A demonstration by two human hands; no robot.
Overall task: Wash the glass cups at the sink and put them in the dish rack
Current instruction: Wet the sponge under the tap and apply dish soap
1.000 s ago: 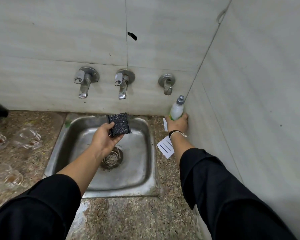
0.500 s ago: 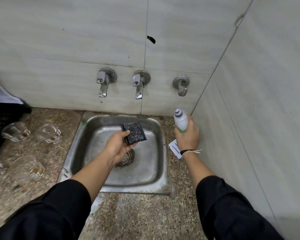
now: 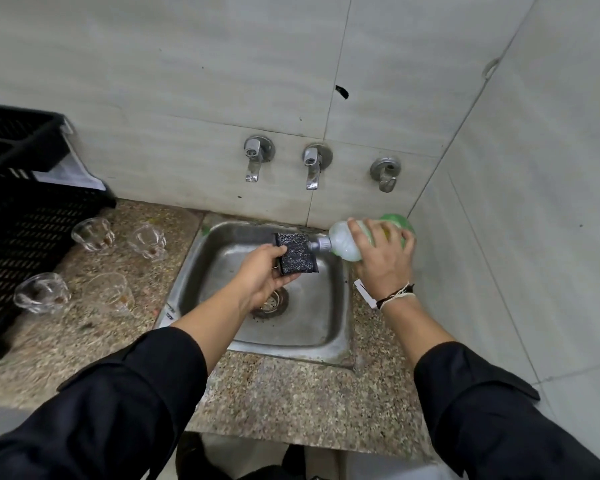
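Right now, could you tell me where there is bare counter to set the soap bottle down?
The counter in front of the sink is bare across its width. The strip right of the sink is narrow and holds a paper tag. Left of the sink it is crowded: four cups stand beside the black rack.

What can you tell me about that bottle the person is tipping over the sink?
The dish soap bottle is soft translucent plastic, whitish with a green base and a grey nozzle cap. It lies tipped nearly sideways, nozzle pointing left and meeting the dark scrub sponge above the steel sink. The right hand grips its body.
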